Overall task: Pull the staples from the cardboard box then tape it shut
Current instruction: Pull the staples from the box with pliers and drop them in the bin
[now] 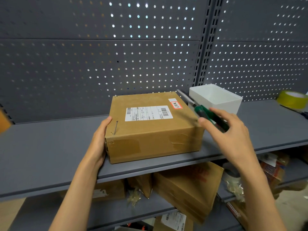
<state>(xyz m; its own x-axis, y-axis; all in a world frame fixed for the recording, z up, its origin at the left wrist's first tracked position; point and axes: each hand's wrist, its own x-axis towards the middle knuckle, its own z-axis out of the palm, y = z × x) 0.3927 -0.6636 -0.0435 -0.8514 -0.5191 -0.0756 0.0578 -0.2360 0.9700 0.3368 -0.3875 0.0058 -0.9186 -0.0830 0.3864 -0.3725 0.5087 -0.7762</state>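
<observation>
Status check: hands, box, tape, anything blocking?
Left hand braces cardboard box at its left side. Right hand has a grip on green-handled pliers. One staple in the top. Tape roll far right; white bin behind box.

Single head cam, wide-angle, close range, pitched forward and down at a grey shelf [50,147]. Pegboard wall [100,47] fills the 12 o'clock half, bowed by lens distortion. Both forearms enter from 6 o'clock. Lower shelves visible at 5–6 o'clock. No second view, so no overlap.
</observation>
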